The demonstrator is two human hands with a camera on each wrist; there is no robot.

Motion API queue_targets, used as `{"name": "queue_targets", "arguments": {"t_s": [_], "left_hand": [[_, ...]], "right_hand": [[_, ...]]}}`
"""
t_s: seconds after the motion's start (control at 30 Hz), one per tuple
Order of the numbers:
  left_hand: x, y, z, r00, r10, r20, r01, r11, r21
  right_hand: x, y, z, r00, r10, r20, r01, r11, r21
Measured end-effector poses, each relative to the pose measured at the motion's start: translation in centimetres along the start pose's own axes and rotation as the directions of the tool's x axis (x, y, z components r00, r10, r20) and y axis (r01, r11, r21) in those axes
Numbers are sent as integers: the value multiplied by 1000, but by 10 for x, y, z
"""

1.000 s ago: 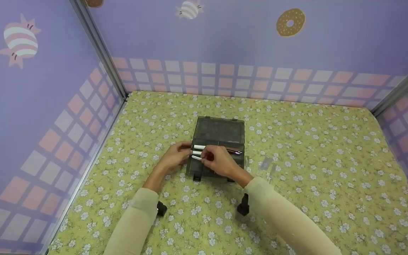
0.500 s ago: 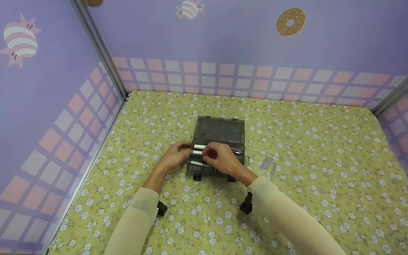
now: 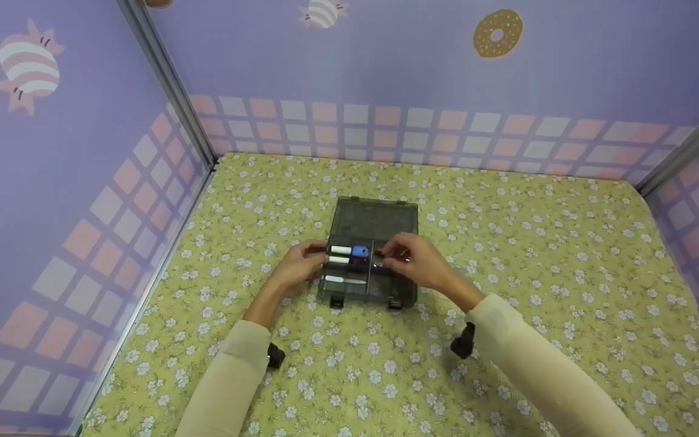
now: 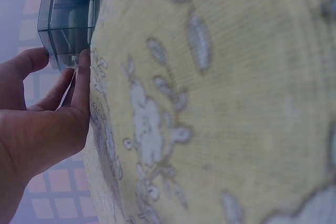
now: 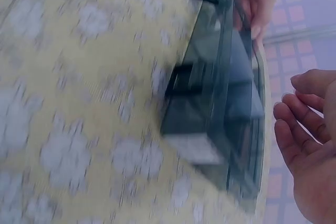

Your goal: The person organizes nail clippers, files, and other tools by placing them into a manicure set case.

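Observation:
A dark see-through divided case (image 3: 374, 218) lies on the cloth with its lid raised toward the back. My left hand (image 3: 298, 267) holds the case's left side, thumb at the rim and fingers lower, as the left wrist view shows. Over the right compartments hovers my right hand (image 3: 416, 261), fingers loosely bent, with a gap and nothing held in the right wrist view. Two nail polish bottles with white caps lie at upper left, a blue bottle (image 3: 360, 250) above a dark red one (image 3: 358, 261). Below them rests a slim white-handled tool (image 3: 344, 280). My right fingers partly hide small dark items.
Yellow flowered cloth (image 3: 543, 291) covers the surface. Lilac walls with printed tiles stand at the back (image 3: 386, 54) and left (image 3: 70, 152). Black wrist cameras hang below my left wrist (image 3: 275, 356) and right wrist (image 3: 462, 342).
My right hand has let go of the slim white-handled tool, which now lies in the lower left compartment. It has moved right, uncovering both bottles. My left hand has stayed put.

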State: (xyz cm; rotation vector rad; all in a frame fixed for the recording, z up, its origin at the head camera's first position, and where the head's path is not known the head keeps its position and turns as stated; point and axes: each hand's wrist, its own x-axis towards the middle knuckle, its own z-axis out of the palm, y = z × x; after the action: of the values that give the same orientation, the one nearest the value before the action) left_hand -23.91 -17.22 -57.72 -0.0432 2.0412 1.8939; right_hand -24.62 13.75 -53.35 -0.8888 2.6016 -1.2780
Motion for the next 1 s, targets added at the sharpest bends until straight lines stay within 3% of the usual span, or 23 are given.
{"name": "queue_targets", "arguments": {"t_s": [0.57, 1.0], "left_hand": [[2, -1, 0, 1000, -7, -11, 7, 999, 34], [0, 1, 1, 1000, -10, -21, 11, 999, 52]], "right_hand": [[-38, 47, -52, 993, 103, -60, -106, 993, -56], [-66, 73, -56, 982, 178, -66, -183, 978, -95]]}}
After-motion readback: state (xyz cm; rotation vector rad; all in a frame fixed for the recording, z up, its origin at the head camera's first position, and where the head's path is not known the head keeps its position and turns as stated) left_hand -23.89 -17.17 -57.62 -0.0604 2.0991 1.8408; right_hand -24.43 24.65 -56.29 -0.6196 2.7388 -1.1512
